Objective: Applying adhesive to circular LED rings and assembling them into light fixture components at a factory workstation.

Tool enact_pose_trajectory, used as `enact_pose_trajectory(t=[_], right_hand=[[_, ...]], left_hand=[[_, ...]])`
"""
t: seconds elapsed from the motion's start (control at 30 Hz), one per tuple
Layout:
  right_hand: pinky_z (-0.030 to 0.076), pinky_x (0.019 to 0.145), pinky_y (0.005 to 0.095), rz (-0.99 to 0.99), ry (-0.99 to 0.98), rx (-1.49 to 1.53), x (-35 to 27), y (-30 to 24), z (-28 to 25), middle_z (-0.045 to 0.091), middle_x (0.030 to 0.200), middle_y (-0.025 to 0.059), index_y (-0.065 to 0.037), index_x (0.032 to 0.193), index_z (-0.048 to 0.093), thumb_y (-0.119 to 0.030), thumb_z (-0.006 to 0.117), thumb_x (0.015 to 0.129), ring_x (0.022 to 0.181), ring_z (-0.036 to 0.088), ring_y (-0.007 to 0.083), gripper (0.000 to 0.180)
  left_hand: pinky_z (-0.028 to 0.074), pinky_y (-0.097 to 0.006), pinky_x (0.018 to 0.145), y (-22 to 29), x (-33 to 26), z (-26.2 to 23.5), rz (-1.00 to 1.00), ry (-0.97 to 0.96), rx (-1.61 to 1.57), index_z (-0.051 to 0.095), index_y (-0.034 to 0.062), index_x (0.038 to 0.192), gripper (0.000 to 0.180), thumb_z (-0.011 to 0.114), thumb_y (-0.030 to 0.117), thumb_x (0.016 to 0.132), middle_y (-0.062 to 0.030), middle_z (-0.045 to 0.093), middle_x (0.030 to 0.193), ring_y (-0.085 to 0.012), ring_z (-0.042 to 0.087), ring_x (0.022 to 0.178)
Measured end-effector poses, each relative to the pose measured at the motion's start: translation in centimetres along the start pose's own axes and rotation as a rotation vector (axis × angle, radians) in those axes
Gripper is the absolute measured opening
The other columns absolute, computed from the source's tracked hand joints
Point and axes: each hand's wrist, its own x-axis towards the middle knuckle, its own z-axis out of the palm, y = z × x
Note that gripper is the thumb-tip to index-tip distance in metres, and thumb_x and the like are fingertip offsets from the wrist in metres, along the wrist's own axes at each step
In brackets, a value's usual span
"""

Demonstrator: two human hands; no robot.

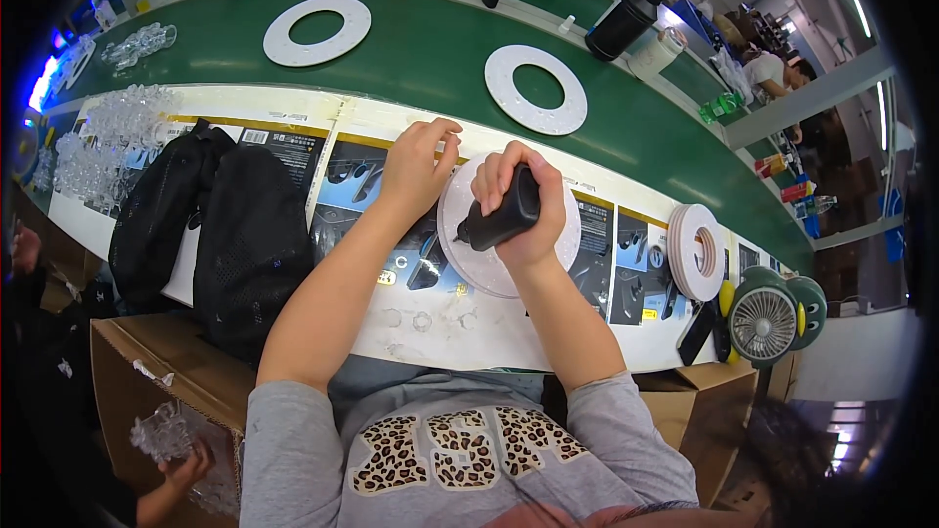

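Observation:
My right hand [514,205] grips a black glue bottle [501,218], its tip pointing left and down at a white ring-shaped disc [489,269] lying on the white bench. My left hand [419,166] rests on the disc's upper left edge, fingers pressing it down with a small clear piece under the fingertips. Much of the disc is hidden under both hands.
Two more white rings [317,30] [536,88] lie on the green belt. A stack of rings [696,251] and a small green fan [765,323] stand at right. Black mesh bags [240,244] and clear plastic parts [108,142] sit at left. Another person's hand [181,469] reaches into a cardboard box.

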Motion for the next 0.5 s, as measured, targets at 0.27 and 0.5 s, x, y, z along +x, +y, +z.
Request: enact_pose_trajectory(t=[0.27,0.5], right_hand=[[0.034,0.059,0.0272,0.007,0.056,0.006,0.0,-0.4,0.3,0.042,0.058,0.0047,-0.007,0.070,0.040,-0.033,0.033,0.094,0.055,0.040,0.0141,0.036],[0.034,0.059,0.0271,-0.056,0.066,0.044,-1.2,-3.2,0.6,0.042,0.058,0.0047,-0.008,0.070,0.040,-0.032,0.034,0.094,0.055,0.040,0.0140,0.035]], left_hand=[[0.054,-0.033,0.068,0.1,0.0,0.1,-0.025,-0.013,0.004,0.061,0.0051,0.102,0.014,0.055,0.010,0.090,-0.0096,0.066,0.089,-0.0237,0.065,0.084],[0.055,-0.032,0.067,0.3,-0.1,-0.1,-0.056,-0.026,-0.024,0.061,0.0059,0.103,0.015,0.055,0.009,0.090,-0.0097,0.064,0.091,-0.0234,0.066,0.084]])
